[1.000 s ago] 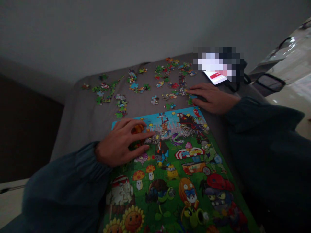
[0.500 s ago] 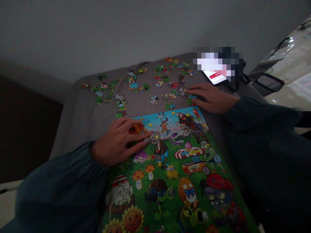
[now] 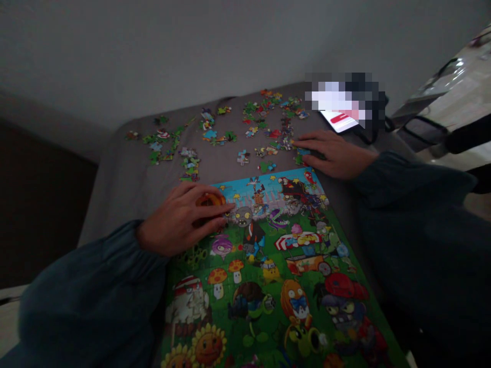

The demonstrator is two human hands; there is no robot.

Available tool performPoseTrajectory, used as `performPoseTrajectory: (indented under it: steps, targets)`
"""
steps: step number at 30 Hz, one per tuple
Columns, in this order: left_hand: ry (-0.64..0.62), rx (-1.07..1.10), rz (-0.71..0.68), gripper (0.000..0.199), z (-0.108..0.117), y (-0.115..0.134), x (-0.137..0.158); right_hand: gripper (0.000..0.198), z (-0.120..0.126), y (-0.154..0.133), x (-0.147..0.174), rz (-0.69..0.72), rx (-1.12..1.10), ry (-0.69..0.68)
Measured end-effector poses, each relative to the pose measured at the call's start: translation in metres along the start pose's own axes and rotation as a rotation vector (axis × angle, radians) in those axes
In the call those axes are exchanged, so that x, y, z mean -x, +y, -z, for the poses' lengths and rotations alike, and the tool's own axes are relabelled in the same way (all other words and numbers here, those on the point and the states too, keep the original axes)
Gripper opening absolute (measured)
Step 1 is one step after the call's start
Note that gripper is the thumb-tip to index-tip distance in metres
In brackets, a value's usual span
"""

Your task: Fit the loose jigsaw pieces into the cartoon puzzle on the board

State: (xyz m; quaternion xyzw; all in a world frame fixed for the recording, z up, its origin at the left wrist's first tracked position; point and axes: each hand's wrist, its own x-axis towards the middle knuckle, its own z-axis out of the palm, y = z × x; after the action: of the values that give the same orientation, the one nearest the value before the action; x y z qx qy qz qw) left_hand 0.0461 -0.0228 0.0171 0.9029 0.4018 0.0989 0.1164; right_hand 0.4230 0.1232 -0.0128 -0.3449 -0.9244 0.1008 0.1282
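A brightly printed cartoon picture sheet (image 3: 245,271), with faint jigsaw seams, lies on the grey cloth surface. My left hand (image 3: 186,217) rests over its upper left corner, fingers stretched out and apart across the printed figures. Beyond the sheet's top edge, my right hand (image 3: 330,153) lies palm down with fingers extended. Its fingertips touch or nearly touch loose jigsaw pieces (image 3: 302,155) beside the upper right corner. More jigsaw pieces (image 3: 264,152) are scattered to the left of that hand. Neither hand is seen gripping a piece.
Several clusters of loose jigsaw pieces (image 3: 164,140) spread over the far part of the grey cloth (image 3: 126,168). A lit phone (image 3: 341,120), partly blurred out, lies at the back right. Eyeglasses (image 3: 425,133) are near the right edge. A pale wall (image 3: 192,51) stands behind.
My left hand has shifted slightly left, uncovering a bit more of the picture near its fingertips. My right hand stays in place. A dark shape shows more at the right edge.
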Motion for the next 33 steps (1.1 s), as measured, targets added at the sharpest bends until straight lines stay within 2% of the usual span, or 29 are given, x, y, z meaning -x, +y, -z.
performPoseTrajectory:
  steps: [8,19,25,33]
  targets:
    - [0.055,0.045,0.095,0.057,-0.005,-0.002,0.004,0.051,0.001,-0.001,-0.001,-0.001,-0.001,-0.012]
    - [0.091,0.073,0.037,0.036,-0.003,0.001,-0.001,0.050,-0.001,0.000,0.000,-0.006,0.002,0.017]
    - [0.062,0.010,-0.020,0.035,-0.007,-0.004,0.000,0.054,-0.002,0.005,0.000,0.008,0.015,-0.037]
    - [0.108,0.047,-0.040,0.028,-0.013,-0.013,0.001,0.052,-0.004,0.001,-0.004,-0.038,0.009,-0.039]
